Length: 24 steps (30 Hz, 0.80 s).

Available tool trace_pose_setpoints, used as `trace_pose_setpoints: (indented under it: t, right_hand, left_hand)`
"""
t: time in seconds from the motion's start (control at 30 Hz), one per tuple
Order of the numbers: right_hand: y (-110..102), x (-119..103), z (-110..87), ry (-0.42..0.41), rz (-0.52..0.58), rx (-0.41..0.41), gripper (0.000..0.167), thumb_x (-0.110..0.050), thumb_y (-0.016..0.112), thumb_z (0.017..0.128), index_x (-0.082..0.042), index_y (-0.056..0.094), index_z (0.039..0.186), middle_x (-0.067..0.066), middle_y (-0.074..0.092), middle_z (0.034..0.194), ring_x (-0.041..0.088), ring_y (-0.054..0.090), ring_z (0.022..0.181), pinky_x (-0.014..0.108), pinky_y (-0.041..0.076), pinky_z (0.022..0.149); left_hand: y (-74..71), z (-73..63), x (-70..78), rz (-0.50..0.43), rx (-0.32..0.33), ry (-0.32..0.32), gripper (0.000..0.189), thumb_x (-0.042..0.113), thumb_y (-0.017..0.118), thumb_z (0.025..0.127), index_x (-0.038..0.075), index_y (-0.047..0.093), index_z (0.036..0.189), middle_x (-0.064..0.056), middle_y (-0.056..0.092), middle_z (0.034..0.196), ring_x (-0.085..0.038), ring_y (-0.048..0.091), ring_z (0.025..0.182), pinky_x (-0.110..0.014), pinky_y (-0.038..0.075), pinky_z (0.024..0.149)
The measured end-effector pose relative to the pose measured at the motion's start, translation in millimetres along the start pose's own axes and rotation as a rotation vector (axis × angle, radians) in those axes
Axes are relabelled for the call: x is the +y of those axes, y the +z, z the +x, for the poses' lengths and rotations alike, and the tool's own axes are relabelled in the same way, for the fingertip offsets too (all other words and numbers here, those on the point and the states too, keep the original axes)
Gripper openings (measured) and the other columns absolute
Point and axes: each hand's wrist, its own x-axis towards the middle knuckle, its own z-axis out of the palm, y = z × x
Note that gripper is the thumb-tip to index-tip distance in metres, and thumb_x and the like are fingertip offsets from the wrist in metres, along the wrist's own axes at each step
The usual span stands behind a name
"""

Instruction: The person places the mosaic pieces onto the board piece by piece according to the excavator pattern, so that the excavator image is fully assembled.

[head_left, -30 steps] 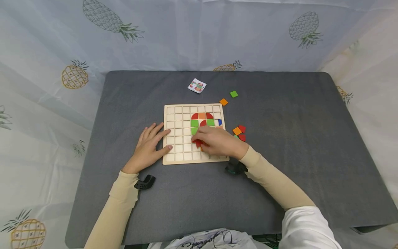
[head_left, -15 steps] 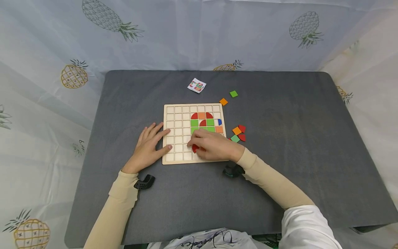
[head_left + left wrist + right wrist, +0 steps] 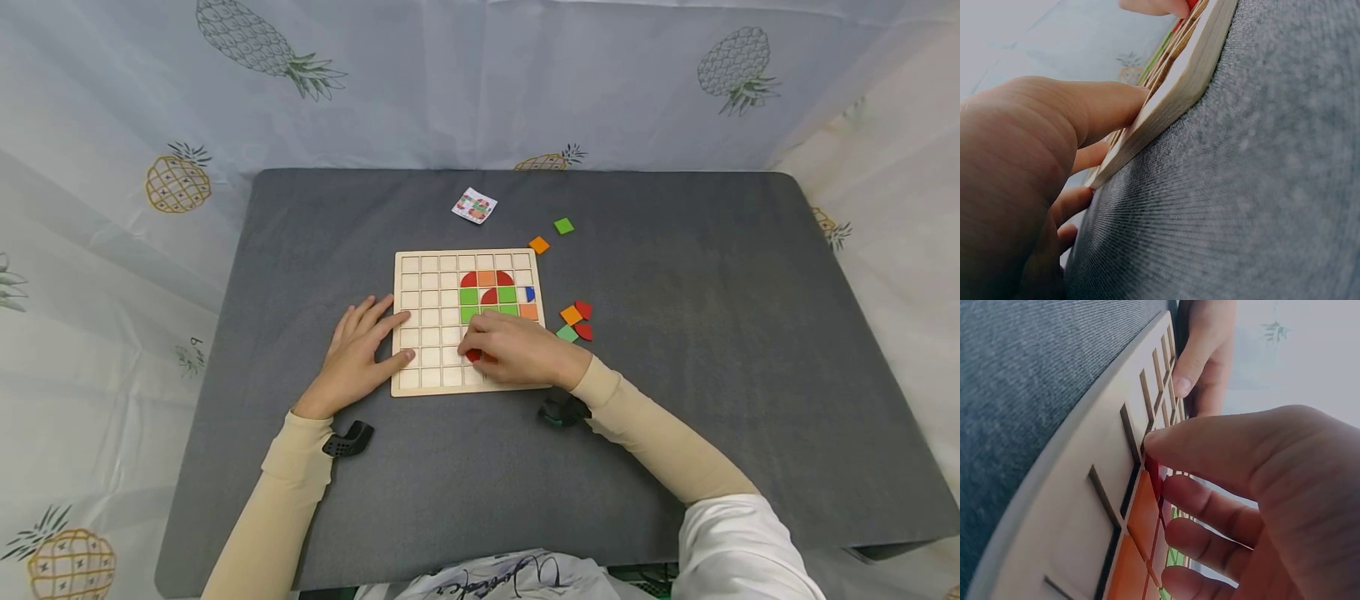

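Note:
A wooden grid board [image 3: 431,333] lies on the table, its right part partly filled with red, green and orange tiles. My left hand [image 3: 357,362] rests with spread fingers on the board's left edge; in the left wrist view its thumb [image 3: 1110,109] presses the rim. Over the lower right cells, my right hand [image 3: 521,348] pinches a red tile [image 3: 1155,475] between thumb and index finger, low at the grid. Orange tiles [image 3: 1142,512] sit in cells beside it. The right hand hides several cells in the head view.
Right of the board lie loose tiles: orange [image 3: 572,315], green [image 3: 567,333] and red [image 3: 583,310]. Behind it are another orange tile [image 3: 539,245], a green tile [image 3: 563,226] and a small pattern card [image 3: 475,206]. A patterned curtain [image 3: 480,83] hangs behind the table.
My right hand has brought the red tile a little lower and left, down to the grid. The green loose tile beside the board has come into fuller view. My left hand has stayed put.

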Motion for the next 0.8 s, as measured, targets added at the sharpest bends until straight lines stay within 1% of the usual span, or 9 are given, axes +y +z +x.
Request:
trace_pose_setpoints:
  t: [0.23, 0.37, 0.53, 0.6, 0.7, 0.8]
  right_hand:
    - [-2.5, 0.3, -0.3, -0.03, -0.006, 0.012, 0.019, -0.013, 0.069, 0.096, -0.014, 0.076, 0.113, -0.001, 0.066, 0.109, 0.014, 0.059, 0.101, 0.026, 0.054, 0.088]
    - [-3.0, 0.1, -1.3, -0.027, -0.006, 0.009, 0.017, -0.012, 0.068, 0.096, -0.015, 0.076, 0.111, -0.001, 0.066, 0.108, 0.014, 0.06, 0.1, 0.027, 0.054, 0.088]
    - [-4.2, -0.7, -2.7, -0.001, 0.019, 0.002, 0.015, -0.015, 0.066, 0.097, -0.016, 0.077, 0.108, -0.002, 0.066, 0.108, 0.013, 0.061, 0.099, 0.028, 0.055, 0.088]
    - [-5.7, -0.9, -3.5, 0.021, 0.035, 0.006, 0.015, -0.018, 0.066, 0.098, -0.016, 0.076, 0.109, -0.003, 0.066, 0.108, 0.012, 0.06, 0.098, 0.027, 0.055, 0.087]
    - [-9.9, 1.6, -5.8, 0.048, 0.045, 0.037, 0.016, -0.019, 0.066, 0.098, -0.017, 0.076, 0.111, -0.004, 0.067, 0.105, 0.011, 0.058, 0.094, 0.025, 0.054, 0.078]
    - [-16.8, 5.5, -9.5, 0.091, 0.053, 0.062, 0.019, -0.018, 0.066, 0.097, -0.017, 0.075, 0.114, -0.004, 0.068, 0.106, 0.012, 0.058, 0.093, 0.026, 0.054, 0.073]
  left_hand:
    - [0.0, 0.0, -0.1, -0.002, 0.0, 0.006, 0.065, 0.04, 0.068, 0.096, 0.017, 0.048, 0.152, -0.01, 0.025, 0.169, -0.033, 0.008, 0.159, -0.054, -0.002, 0.129]
    - [-0.1, -0.2, -0.1, -0.001, -0.002, 0.01, 0.065, 0.041, 0.068, 0.096, 0.017, 0.048, 0.152, -0.01, 0.025, 0.169, -0.033, 0.008, 0.159, -0.054, -0.002, 0.129]
    - [-0.5, -0.4, 0.6, 0.004, -0.004, 0.006, 0.065, 0.041, 0.068, 0.096, 0.017, 0.048, 0.152, -0.01, 0.025, 0.169, -0.033, 0.008, 0.159, -0.054, -0.002, 0.129]
    - [-0.6, -0.5, 0.8, 0.004, -0.005, 0.004, 0.065, 0.041, 0.068, 0.096, 0.017, 0.048, 0.152, -0.01, 0.025, 0.169, -0.033, 0.008, 0.159, -0.054, -0.003, 0.129]
    - [-1.0, -0.8, 0.9, 0.002, -0.008, 0.003, 0.065, 0.041, 0.068, 0.096, 0.017, 0.047, 0.153, -0.01, 0.024, 0.169, -0.033, 0.008, 0.159, -0.053, -0.003, 0.129]
    - [-1.2, -1.1, 0.4, -0.002, -0.009, 0.001, 0.065, 0.041, 0.068, 0.096, 0.017, 0.047, 0.153, -0.01, 0.024, 0.169, -0.033, 0.008, 0.159, -0.054, -0.003, 0.129]
